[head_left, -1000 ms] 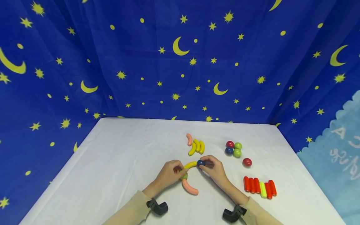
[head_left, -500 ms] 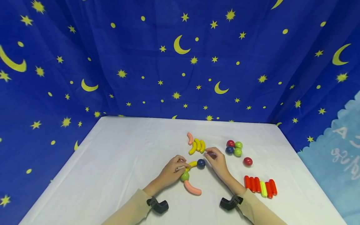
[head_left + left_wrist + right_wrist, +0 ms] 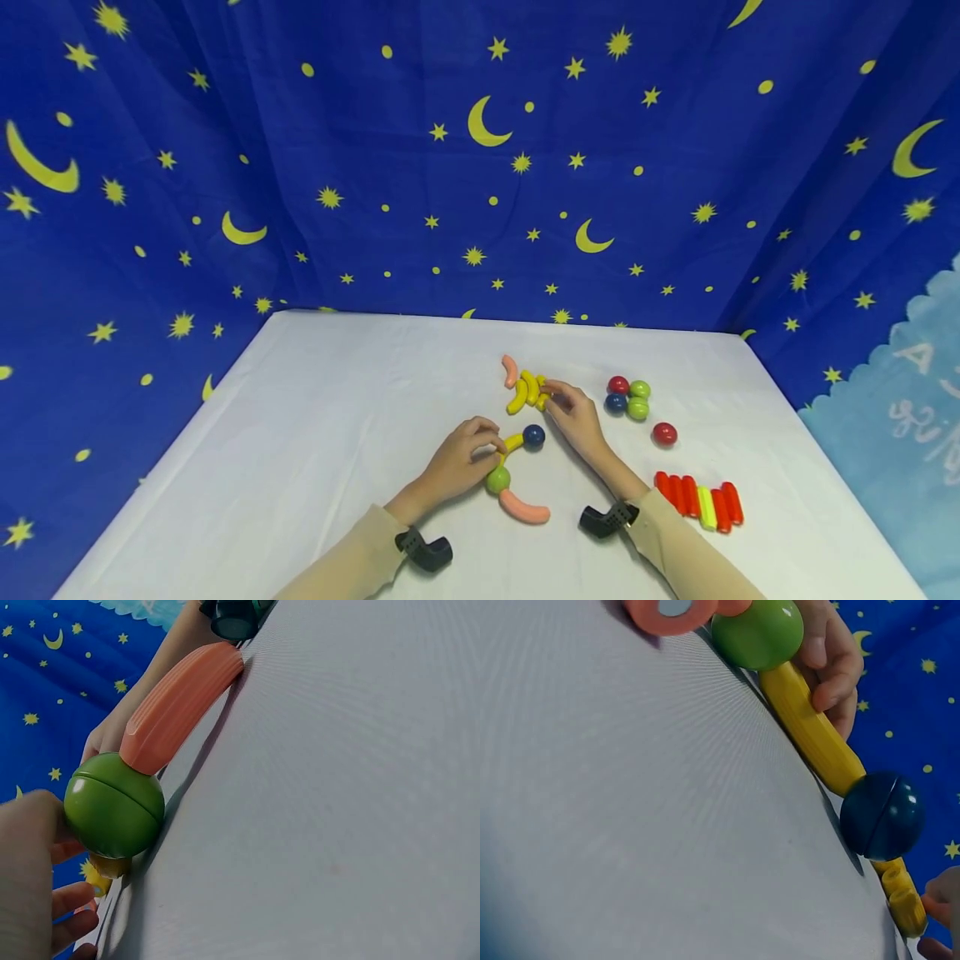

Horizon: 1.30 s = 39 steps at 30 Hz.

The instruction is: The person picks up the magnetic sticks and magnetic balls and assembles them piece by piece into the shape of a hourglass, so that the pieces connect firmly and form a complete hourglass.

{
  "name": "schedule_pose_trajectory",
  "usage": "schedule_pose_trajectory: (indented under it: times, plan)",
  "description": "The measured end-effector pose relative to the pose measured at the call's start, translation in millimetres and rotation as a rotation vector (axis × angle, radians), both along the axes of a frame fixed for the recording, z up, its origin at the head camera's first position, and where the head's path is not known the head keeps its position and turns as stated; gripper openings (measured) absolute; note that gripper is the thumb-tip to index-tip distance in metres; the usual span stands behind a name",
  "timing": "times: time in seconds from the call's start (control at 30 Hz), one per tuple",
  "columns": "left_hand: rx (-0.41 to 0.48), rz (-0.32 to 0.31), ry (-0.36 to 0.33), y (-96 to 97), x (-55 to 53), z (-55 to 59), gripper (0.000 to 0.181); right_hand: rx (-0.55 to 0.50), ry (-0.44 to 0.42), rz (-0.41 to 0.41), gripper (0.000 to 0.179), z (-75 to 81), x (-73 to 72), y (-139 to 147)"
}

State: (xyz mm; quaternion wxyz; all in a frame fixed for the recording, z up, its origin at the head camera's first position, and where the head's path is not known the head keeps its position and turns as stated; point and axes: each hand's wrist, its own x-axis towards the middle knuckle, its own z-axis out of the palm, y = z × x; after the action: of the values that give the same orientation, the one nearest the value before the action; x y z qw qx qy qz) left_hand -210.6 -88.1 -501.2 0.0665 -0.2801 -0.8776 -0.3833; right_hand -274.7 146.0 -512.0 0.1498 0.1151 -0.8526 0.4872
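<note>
My left hand (image 3: 467,454) pinches one end of a curved yellow building stick (image 3: 810,731) between thumb and fingers, beside a green ball (image 3: 498,479). The green ball joins this stick to a curved pink stick (image 3: 525,507), whose end shows a metal disc in the right wrist view. A dark blue ball (image 3: 533,437) sits on the stick's other end. Farther back, my right hand (image 3: 576,417) grips the rightmost yellow stick (image 3: 542,402) of a small group, its fingers covering the middle.
Other yellow sticks (image 3: 529,388) and a pink stick (image 3: 510,371) lie behind. Several balls (image 3: 617,404) cluster right, with a lone red ball (image 3: 664,434). A row of red sticks (image 3: 690,496) with a lime one (image 3: 707,507) lies front right on the white table (image 3: 337,417).
My right hand let go of the blue ball and moved back to the yellow sticks. The joined pieces turned slightly, the pink stick swinging right. My left hand stayed near the green ball.
</note>
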Motion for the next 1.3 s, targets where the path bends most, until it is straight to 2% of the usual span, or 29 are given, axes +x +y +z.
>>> schedule_pose_trajectory:
  times: [0.07,0.27,0.33,0.5,0.67,0.83,0.93,0.97,1.17,1.2,1.3]
  plan:
    - [0.017,0.005,-0.011,0.0,-1.0,-0.7,0.004,0.008,0.003,-0.008,0.031,0.8,0.4,0]
    - [0.099,0.024,-0.102,0.2,-3.7,-1.2,0.003,-0.009,0.039,-0.074,0.019,2.3,2.9,2]
    - [0.121,0.019,-0.124,-0.1,-4.4,-1.3,0.011,-0.020,0.044,-0.096,0.018,1.9,3.6,4]
    - [0.162,-0.012,-0.203,-0.8,-5.4,-1.6,0.046,-0.007,0.042,-0.138,0.024,1.0,5.9,7]
    - [0.192,-0.050,-0.272,-1.2,-6.1,-1.4,0.059,0.033,0.008,-0.161,0.032,1.4,11.6,10]
    - [0.229,-0.078,-0.300,-1.5,-6.0,-0.1,0.058,0.057,-0.028,-0.158,0.031,2.0,18.4,11]
    - [0.240,-0.061,-0.302,-1.5,-5.7,-0.5,0.051,0.066,-0.049,-0.150,0.029,2.8,23.8,8]
    - [0.246,-0.049,-0.307,-0.9,-3.6,3.7,0.048,0.066,-0.051,-0.144,0.029,3.6,25.6,6]
    - [0.272,-0.028,-0.322,-1.1,-4.8,3.1,0.040,0.019,-0.068,-0.072,0.027,7.5,32.0,-3]
    - [0.271,-0.030,-0.320,-1.9,-7.0,-1.5,0.040,0.008,-0.074,-0.056,0.027,7.8,33.1,-5]
    - [0.280,-0.031,-0.320,-2.3,-6.9,-2.4,0.040,-0.018,-0.080,-0.005,0.026,8.9,38.0,-11]
